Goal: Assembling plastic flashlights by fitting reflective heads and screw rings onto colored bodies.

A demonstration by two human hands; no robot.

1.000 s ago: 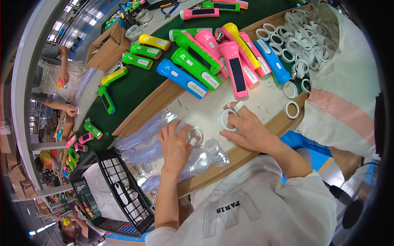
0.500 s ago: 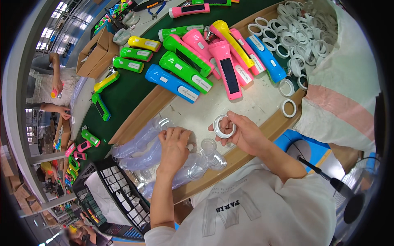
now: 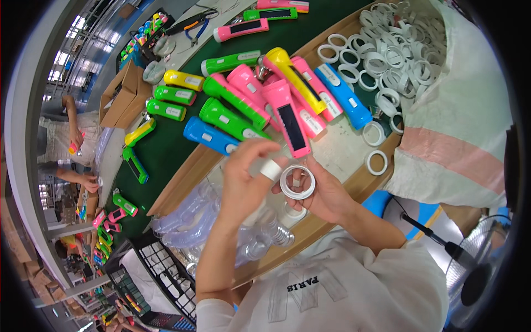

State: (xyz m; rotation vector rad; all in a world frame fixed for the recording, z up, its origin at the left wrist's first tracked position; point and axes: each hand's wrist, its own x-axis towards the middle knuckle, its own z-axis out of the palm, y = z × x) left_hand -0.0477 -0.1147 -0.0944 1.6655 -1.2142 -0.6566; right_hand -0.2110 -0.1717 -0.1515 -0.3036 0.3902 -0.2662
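My right hand [image 3: 328, 195] holds a white plastic ring [image 3: 297, 182] upright, its opening toward me. Close beside it on the left is my left hand [image 3: 243, 180], blurred, thumb and fingers curved toward each other near the ring's edge. Something pale shows at the thumb [image 3: 270, 170]; whatever sits between those fingertips I cannot make out. Below and left of the hands lie clear plastic sleeves [image 3: 185, 227] and stacks of clear round discs [image 3: 257, 247]. Another white ring [image 3: 294, 210] rests on the tray beneath my right hand.
Pink, green, blue and yellow flashlights [image 3: 290, 124] lie across the far side of the tray. A heap of white rings [image 3: 395, 55] fills the right end, beside a white woven sack [image 3: 448, 138]. A black basket [image 3: 166, 265] stands at lower left; a co-worker's hand [image 3: 88, 182] shows far left.
My left hand has lifted off the clear discs and moved up and right to the ring. The right hand still holds the ring, slightly lower. The whole view has shifted a little.
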